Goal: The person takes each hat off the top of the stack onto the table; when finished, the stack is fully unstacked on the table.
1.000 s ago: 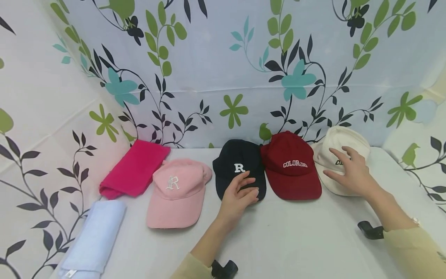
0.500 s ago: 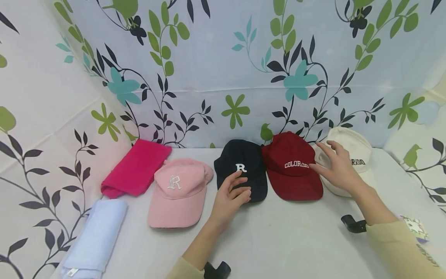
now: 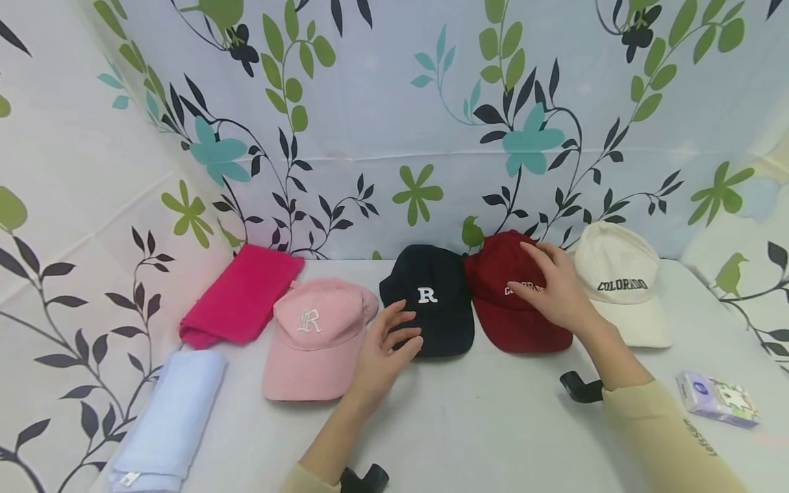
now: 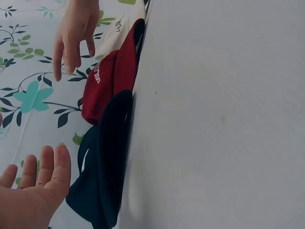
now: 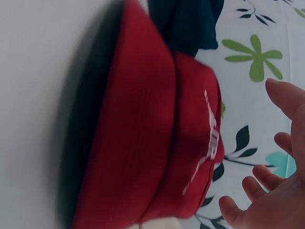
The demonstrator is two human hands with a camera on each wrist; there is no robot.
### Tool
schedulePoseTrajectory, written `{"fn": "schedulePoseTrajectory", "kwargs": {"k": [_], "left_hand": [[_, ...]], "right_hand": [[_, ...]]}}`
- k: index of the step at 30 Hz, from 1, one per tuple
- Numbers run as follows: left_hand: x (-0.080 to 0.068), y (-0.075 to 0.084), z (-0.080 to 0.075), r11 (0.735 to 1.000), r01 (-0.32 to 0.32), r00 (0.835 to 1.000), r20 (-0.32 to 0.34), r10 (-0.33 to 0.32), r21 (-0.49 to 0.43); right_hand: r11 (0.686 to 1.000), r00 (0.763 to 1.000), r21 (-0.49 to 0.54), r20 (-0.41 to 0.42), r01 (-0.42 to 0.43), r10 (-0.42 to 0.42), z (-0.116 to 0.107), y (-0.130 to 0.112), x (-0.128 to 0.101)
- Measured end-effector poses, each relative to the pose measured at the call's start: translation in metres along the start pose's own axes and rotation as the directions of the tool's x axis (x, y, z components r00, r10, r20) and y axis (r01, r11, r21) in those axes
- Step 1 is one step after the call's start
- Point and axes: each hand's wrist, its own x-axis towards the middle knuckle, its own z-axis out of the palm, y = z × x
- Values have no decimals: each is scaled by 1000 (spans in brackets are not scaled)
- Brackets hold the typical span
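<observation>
Four caps would be several: a pink cap (image 3: 314,370), a black cap (image 3: 444,332), a dark red cap (image 3: 524,335) and a cream cap (image 3: 622,257) sit in a row on the white table. My right hand (image 3: 557,291) hovers over the red cap, hiding part of its COLORADO lettering. In the right wrist view, a gap shows between the spread fingers and the red cap (image 5: 138,129). My left hand (image 3: 382,356) is raised at the left of the black cap, overlapping its edge, fingers loosely bent and holding nothing.
Left of the caps lie a folded bright pink cloth (image 3: 243,298) and a folded light blue towel (image 3: 169,418). A small purple packet (image 3: 718,399) is on the right side of the table, beside my sleeve. A leaf-patterned curtain (image 3: 370,103) hangs behind.
My right hand has moved left from the cream cap to over the red cap, uncovering the purple packet. The left hand has drifted left off the black cap's middle. The caps stay put.
</observation>
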Motion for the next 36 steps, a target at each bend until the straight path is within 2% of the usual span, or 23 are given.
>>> {"fn": "schedulePoseTrajectory", "kwargs": {"k": [13,18,24,32,36], "left_hand": [[-21,7,-38,998,-18,994,-107,24,58],[-29,11,-53,993,-2,990,-141,19,119],[-40,17,-70,990,11,985,-175,14,141],[-55,27,-93,990,-16,977,-210,46,142],[-59,30,-104,986,-2,969,-242,42,164]], "right_hand": [[995,999,104,44,10,-15,43,-40,17],[982,996,179,55,55,-66,59,-56,23],[966,990,231,49,116,-130,80,-78,28],[946,986,298,71,125,-153,103,-106,33],[935,985,332,78,122,-157,110,-118,34]]}}
